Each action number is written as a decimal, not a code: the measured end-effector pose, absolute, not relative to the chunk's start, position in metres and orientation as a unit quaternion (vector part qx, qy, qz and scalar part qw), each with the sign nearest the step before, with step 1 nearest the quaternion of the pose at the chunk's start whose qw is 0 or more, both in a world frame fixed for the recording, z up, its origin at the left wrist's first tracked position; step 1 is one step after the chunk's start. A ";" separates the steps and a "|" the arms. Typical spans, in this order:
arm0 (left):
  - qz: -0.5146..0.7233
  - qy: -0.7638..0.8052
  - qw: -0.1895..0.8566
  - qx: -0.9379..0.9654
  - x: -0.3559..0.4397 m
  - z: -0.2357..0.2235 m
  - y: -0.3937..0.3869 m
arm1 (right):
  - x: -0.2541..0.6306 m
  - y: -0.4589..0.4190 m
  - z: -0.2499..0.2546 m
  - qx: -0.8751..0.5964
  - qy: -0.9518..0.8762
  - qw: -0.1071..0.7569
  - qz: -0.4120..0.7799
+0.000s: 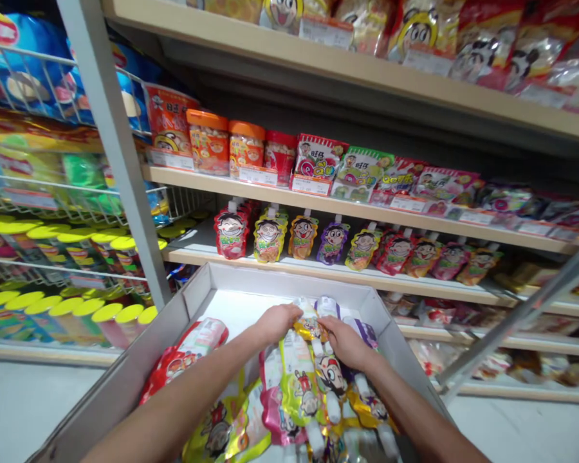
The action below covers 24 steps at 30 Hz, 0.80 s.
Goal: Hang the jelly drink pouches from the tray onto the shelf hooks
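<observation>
Both my hands reach into an open grey-white box (289, 278) holding several spouted jelly pouches. My left hand (280, 321) pinches one side of a yellow-orange pouch (309, 326), and my right hand (341, 339) grips its other side. Below them lie a yellow-green pouch (302, 379), a pink pouch (277, 411) and more pouches with white caps, overlapping one another. Purple pouches (364, 331) lie beside my right hand. A red pouch (183, 360) rests by the box's left wall, partly behind my left forearm.
Beyond the box, a shelf (313, 269) bears a row of upright spouted pouches. Jars (207, 143) and candy bags (361, 170) stand on the shelf above. A grey post (120, 148) rises at left, near yellow-lidded canisters (109, 315). A slanted metal bar (521, 321) crosses at right.
</observation>
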<state>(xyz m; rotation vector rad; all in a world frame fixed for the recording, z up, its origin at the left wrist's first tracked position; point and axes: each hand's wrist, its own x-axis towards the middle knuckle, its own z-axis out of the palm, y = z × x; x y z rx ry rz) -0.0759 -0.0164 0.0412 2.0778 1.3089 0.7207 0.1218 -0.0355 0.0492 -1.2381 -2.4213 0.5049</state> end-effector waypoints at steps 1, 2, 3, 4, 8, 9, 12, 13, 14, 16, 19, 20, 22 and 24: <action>0.265 0.479 0.288 0.786 -0.076 0.042 -0.017 | 0.121 -0.036 0.049 -0.443 -0.859 0.187 0.179; 0.262 0.469 0.288 0.793 -0.076 0.043 -0.017 | 0.121 -0.036 0.049 -0.449 -0.856 0.186 0.179; 0.263 0.461 0.290 0.797 -0.076 0.043 -0.017 | 0.121 -0.036 0.049 -0.456 -0.852 0.183 0.179; 0.269 0.455 0.289 0.798 -0.076 0.044 -0.018 | 0.121 -0.036 0.048 -0.462 -0.849 0.181 0.180; 0.301 0.428 0.261 0.811 -0.076 0.045 -0.015 | 0.121 -0.034 0.045 -0.466 -0.838 0.206 0.196; 0.306 0.426 0.253 0.813 -0.076 0.045 -0.013 | 0.121 -0.034 0.045 -0.470 -0.830 0.221 0.203; 0.326 0.444 0.254 0.795 -0.076 0.049 -0.007 | 0.119 -0.032 0.047 -0.490 -0.800 0.264 0.224; 0.338 0.458 0.262 0.780 -0.075 0.050 -0.005 | 0.117 -0.030 0.048 -0.495 -0.790 0.278 0.233; 0.349 0.472 0.273 0.762 -0.075 0.052 -0.004 | 0.115 -0.029 0.049 -0.496 -0.779 0.293 0.246; 0.373 0.497 0.296 0.725 -0.074 0.054 -0.004 | 0.109 -0.026 0.050 -0.500 -0.751 0.325 0.283; 0.415 0.507 0.341 0.674 -0.075 0.054 -0.003 | 0.098 -0.019 0.050 -0.521 -0.679 0.372 0.359; 0.429 0.503 0.357 0.660 -0.076 0.053 -0.003 | 0.094 -0.018 0.049 -0.523 -0.655 0.386 0.387; 0.452 0.494 0.390 0.632 -0.080 0.051 -0.002 | 0.087 -0.015 0.048 -0.516 -0.616 0.409 0.433; 0.469 0.487 0.422 0.604 -0.084 0.051 -0.001 | 0.080 -0.012 0.049 -0.508 -0.590 0.427 0.460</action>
